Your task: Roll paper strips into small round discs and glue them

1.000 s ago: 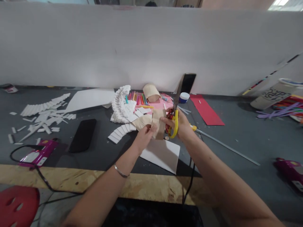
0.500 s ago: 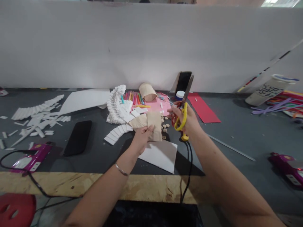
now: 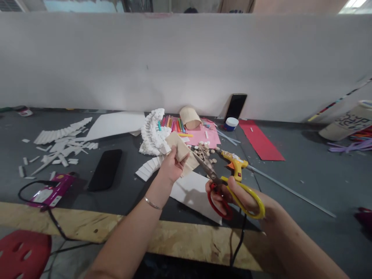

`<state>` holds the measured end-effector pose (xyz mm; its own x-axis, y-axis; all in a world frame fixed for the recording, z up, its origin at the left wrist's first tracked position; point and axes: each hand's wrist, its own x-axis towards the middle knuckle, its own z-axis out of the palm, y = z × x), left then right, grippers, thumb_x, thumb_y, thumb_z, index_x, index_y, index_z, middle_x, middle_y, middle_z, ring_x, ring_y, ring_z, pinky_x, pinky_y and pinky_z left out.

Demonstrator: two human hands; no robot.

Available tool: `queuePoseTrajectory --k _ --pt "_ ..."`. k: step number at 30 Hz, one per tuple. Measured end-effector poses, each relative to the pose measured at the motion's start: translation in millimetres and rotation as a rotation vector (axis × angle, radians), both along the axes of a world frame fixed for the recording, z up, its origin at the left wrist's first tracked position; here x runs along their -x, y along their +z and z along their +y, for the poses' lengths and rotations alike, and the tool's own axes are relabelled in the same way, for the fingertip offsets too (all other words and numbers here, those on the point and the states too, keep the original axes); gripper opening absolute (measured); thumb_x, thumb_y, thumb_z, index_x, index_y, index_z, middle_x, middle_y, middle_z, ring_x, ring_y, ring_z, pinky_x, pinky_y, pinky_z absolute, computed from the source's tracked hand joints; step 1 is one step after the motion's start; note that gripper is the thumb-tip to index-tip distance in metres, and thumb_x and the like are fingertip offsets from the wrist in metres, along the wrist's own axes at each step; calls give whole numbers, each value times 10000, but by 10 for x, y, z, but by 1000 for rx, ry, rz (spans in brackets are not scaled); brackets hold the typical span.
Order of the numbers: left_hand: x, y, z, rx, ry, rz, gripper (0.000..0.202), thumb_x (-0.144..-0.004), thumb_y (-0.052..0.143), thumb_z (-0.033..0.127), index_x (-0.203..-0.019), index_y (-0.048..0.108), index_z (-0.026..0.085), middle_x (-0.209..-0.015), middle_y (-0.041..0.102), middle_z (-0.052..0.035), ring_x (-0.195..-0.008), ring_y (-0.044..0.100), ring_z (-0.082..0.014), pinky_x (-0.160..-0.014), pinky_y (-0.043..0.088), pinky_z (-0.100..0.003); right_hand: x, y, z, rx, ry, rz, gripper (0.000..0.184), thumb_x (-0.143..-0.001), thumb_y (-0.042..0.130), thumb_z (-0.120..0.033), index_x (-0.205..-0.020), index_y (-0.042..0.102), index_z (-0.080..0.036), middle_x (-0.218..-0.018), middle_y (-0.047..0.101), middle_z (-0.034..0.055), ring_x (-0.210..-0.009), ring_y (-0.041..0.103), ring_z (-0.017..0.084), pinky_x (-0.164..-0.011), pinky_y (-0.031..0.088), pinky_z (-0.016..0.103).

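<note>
My left hand is closed on a piece of brown paper, held tilted above the table. In my right hand is a pair of scissors with one yellow and one red handle loop. Their blades point up and left, with the tips close to the brown paper's right edge. Beneath the hands lies a white board, and a second brown paper piece shows behind the held one. A yellow glue gun lies just beyond my right hand.
White fluffy material, crayons, a brown paper roll and small beige discs sit behind the hands. A dark phone and white strips lie left; red paper lies right.
My right hand has come down toward me, and the scissors swung from pointing up to pointing at the brown paper. My left hand has turned and tilted the paper. The glue gun has come into view.
</note>
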<state>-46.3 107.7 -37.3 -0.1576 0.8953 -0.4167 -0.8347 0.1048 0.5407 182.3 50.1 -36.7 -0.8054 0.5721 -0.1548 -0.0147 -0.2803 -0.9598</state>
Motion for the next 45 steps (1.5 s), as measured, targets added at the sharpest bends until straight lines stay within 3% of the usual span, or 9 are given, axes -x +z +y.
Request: queuePoseTrajectory --k 6,15,21,25,32,40,45 --pt "-36 -21 -14 -33 -19 38 213 -930 552 255 -1089 654 159 -1036 723 -71 -938 698 -172 -671 605 -229 67 -48 -31 152 10 4 698 -859 203 -780 -1109 517 -209 -602 481 -22 -499 499 154 -469 427 283" --pt "-111 -44 -48 -22 -65 95 226 -895 605 269 -1091 658 168 -1068 718 -77 -952 696 -190 -712 606 -264 73 -47 -5 167 -1 11 663 -860 249 -774 -1070 513 -204 -612 492 -26 -463 502 133 -458 384 254" --pt "-78 -59 -16 -11 29 66 221 -910 583 267 -1090 653 159 -1052 721 -86 -985 687 -199 -741 604 -279 64 -87 4 202 6 7 677 -861 241 -776 -1035 514 -181 -564 467 -34 -455 485 127 -431 397 238" --pt "-65 -79 -8 -8 5 78 227 -932 546 269 -1106 651 168 -1081 716 -83 -988 685 -192 -722 604 -264 51 -131 -1 238 14 24 683 -874 212 -765 -1043 525 -182 -586 480 -24 -481 508 133 -445 405 247" --pt "-55 -136 -17 -49 -34 66 259 -904 595 282 -1132 648 171 -1093 712 -89 -941 692 -183 -736 601 -282 59 -121 20 240 33 3 723 -854 211 -789 -1118 484 -173 -579 489 -34 -449 493 128 -439 383 239" --pt "-116 -99 -76 -44 -59 118 233 -858 658 292 -1059 664 174 -995 724 -56 -856 696 -168 -744 596 -302 87 -142 13 208 14 32 734 -850 191 -793 -1146 461 -178 -580 475 -44 -439 493 134 -445 367 248" --pt "-164 -95 -142 -115 -137 179 258 -717 793 250 -926 672 157 -877 731 -38 -784 691 -160 -758 588 -315 103 -220 11 158 -20 14 682 -905 135 -724 -1161 462 -182 -578 504 -32 -448 512 142 -469 376 257"
